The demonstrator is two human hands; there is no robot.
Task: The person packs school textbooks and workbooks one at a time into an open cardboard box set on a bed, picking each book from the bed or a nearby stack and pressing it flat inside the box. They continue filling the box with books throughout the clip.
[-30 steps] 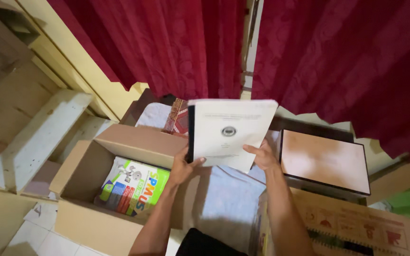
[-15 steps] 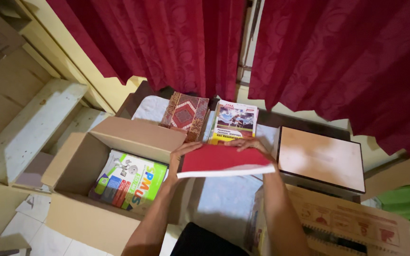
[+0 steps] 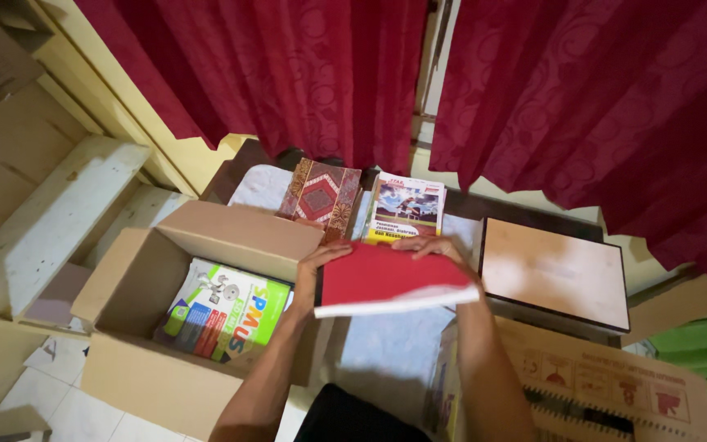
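Red-covered book (image 3: 390,277) is hanging flat above the surface (image 3: 394,344), both hands gripping its far edge: left hand (image 3: 318,260), right hand (image 3: 434,246), fingers partly hiding underneath. Open cardboard box (image 3: 165,327) is sitting just left.

The red book (image 3: 393,277) hides my palms and most of my fingers (image 3: 326,253). My forearms run off the bottom edge. The open box (image 3: 157,270) covers part of the green book (image 3: 227,311), and the bench (image 3: 386,344) disappears under things.
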